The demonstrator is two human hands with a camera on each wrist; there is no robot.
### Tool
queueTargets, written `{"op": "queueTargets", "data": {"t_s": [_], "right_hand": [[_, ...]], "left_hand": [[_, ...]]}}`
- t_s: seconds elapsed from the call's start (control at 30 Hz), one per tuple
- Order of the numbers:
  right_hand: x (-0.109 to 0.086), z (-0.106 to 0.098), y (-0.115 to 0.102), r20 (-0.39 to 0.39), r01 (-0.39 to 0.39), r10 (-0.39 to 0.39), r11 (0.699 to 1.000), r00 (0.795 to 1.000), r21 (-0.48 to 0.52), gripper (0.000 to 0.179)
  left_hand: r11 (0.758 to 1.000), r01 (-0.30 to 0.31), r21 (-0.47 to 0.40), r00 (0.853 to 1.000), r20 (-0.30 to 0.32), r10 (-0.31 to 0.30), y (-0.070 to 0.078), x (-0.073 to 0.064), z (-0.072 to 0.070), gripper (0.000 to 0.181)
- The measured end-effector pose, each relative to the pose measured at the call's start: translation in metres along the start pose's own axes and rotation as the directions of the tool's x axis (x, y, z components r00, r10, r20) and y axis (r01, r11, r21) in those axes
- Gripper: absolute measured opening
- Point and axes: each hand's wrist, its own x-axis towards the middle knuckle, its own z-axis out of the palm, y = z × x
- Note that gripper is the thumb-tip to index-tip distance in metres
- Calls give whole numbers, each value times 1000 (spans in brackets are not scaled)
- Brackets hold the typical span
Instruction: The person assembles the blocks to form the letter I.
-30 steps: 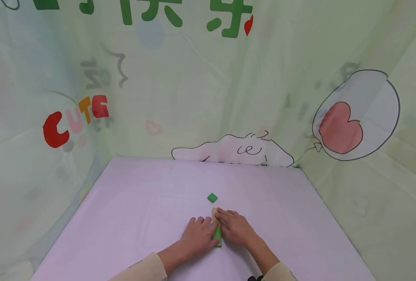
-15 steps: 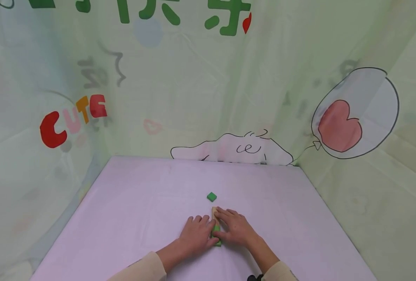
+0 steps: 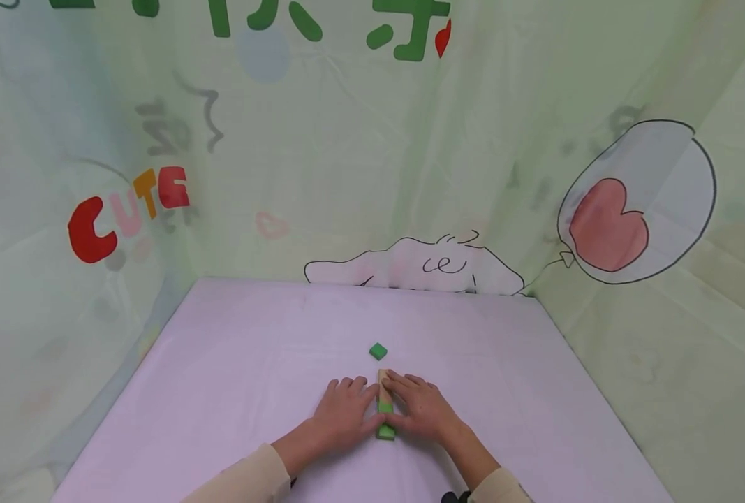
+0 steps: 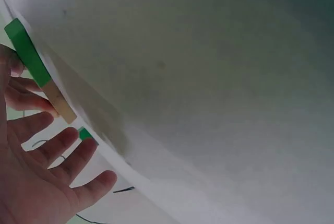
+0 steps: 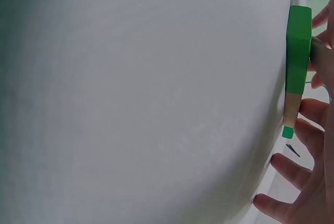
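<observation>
A narrow row of wooden blocks lies on the table, running away from me in the head view. Its far part is a bare wood block [image 3: 382,384]; the near part is a green block [image 3: 385,434]. My left hand [image 3: 342,412] lies along the left side, its index fingertip and thumb at the row's edge, the other fingers spread loosely. From the right, my right hand [image 3: 427,411] rests its fingertips on the bare wood part, with its thumb across the green part. Both thumb tips come close together there. Beyond the row sits a small green block [image 3: 378,351].
A pale lilac cloth covers the table [image 3: 253,349]. Printed curtains [image 3: 347,154] surround its back and sides, with a dog drawing [image 3: 410,269] at the back edge and a balloon drawing [image 3: 636,202] on the right.
My left hand has drawn slightly left, uncovering more of the row. My right thumb has come over the green part from the row's right side. The small green block stays beyond the row.
</observation>
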Motion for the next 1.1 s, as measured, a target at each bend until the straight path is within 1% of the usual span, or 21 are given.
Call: {"op": "queueTargets", "data": {"t_s": [0.13, 0.3, 0.5, 0.63, 0.77, 0.93, 1.1], "right_hand": [[1, -1, -1, 16, -29, 29, 999, 999, 12, 81], [2, -1, -1, 32, -52, 51, 998, 998, 37, 77], [1, -1, 0, 49, -56, 53, 997, 997, 45, 75], [1, 0, -1, 55, -60, 58, 997, 997, 43, 77], [2, 1, -1, 50, -60, 58, 998, 997, 38, 77], [2, 5, 0, 42, -57, 56, 998, 998, 16, 75], [1, 5, 0, 32, -50, 50, 999, 998, 1, 75]], "left_hand": [[1000, 8, 2, 1000, -7, -8, -5, 2, -2, 62], [999, 33, 33, 999, -27, -32, -10, 4, -4, 56], [998, 61, 26, 998, -24, -60, -16, 6, -2, 55], [997, 65, 35, 996, -55, -64, -18, 8, -4, 54], [995, 86, 48, 994, -77, -82, -20, 13, -7, 53], [993, 111, 25, 992, -58, -110, -23, 20, -6, 53], [993, 122, -7, 992, -41, -122, -26, 28, -5, 53]]}}
